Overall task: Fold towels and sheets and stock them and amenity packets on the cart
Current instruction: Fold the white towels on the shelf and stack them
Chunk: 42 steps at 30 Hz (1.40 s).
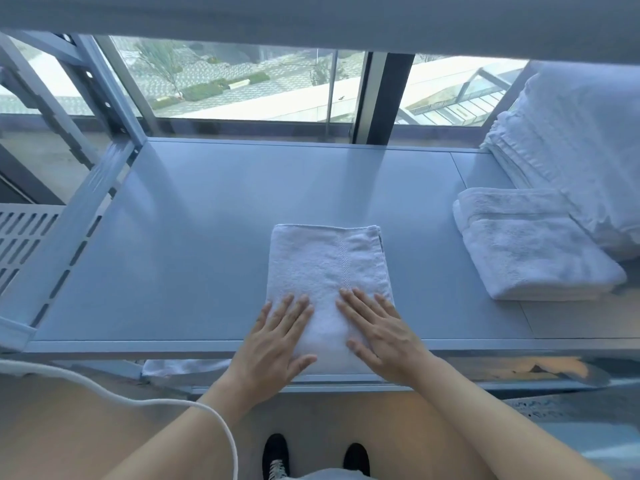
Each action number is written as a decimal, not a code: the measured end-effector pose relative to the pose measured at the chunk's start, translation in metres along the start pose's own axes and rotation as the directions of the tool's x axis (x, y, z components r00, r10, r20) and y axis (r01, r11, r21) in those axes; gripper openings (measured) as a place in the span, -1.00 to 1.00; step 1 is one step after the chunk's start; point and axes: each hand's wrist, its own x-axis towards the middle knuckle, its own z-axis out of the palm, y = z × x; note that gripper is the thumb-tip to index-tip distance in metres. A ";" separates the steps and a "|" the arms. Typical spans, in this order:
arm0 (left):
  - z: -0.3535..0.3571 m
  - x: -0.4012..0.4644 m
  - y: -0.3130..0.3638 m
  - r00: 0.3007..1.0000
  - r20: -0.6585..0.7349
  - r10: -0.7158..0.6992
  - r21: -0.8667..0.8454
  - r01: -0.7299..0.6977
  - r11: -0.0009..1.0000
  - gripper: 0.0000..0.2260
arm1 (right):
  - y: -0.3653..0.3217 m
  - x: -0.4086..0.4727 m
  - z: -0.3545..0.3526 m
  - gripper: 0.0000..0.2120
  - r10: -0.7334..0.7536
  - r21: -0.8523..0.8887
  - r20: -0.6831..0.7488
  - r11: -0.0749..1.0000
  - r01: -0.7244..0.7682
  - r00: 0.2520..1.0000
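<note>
towel: white folded towel [327, 271] lies on the cart shelf [207, 216], near the front edge, about mid-width; its near end overhangs the front lip slightly. Woven band runs lengthwise right of centre.
left hand: left hand [277, 336] flat on the towel's near-left part, fingers straight and slightly spread, thumb out to the right, pressing down. Holds nothing.
right hand: right hand [375, 327] flat on the towel's near-right part, fingers straight and fanned, thumb pointing left. Holds nothing.
hands relation: side by side, thumbs toward each other, not touching.
other linen: second folded towel [530, 244] on the same shelf at right, well apart from the first. Behind it a taller stack of folded white linen [568, 147], touching or just beside it, can't tell which.
below shelf: bit of white cloth [183, 366] shows under the front edge, left of the hands.
cable: white cable [145, 398] crosses the left forearm.
floor: two black shoes [277, 455] at the bottom of the view.
background: window [242, 84] behind the cart, outdoor paving and greenery seen from high up.
</note>
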 end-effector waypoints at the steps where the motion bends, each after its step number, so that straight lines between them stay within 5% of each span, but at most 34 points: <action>1: 0.002 -0.002 0.001 1.000 0.003 0.007 0.027 -0.007 1.000 -0.23 | 0.000 -0.003 0.000 -0.24 -0.009 -0.002 0.001 1.000 0.009 1.000; 7: 0.007 -0.008 0.003 0.994 -0.098 0.042 0.138 -0.029 0.990 -0.18 | 0.004 -0.011 0.001 0.00 -0.074 -0.088 0.040 0.993 0.078 0.996; 16: 0.018 -0.015 0.004 0.950 -0.297 0.094 0.073 -0.076 0.994 -0.39 | -0.001 -0.023 0.015 -0.15 -0.083 -0.197 -0.006 0.977 0.080 0.997; 25: -0.003 -0.033 0.024 0.926 -0.365 0.100 -0.028 -0.118 0.993 -0.63 | -0.036 -0.059 0.002 -0.41 -0.026 -0.109 -0.190 0.994 0.006 0.981; 42: -0.040 -0.101 0.258 0.919 -0.394 0.025 -0.075 -0.059 0.995 -0.71 | -0.039 -0.293 -0.051 -0.54 0.013 -0.093 -0.386 0.994 -0.053 0.922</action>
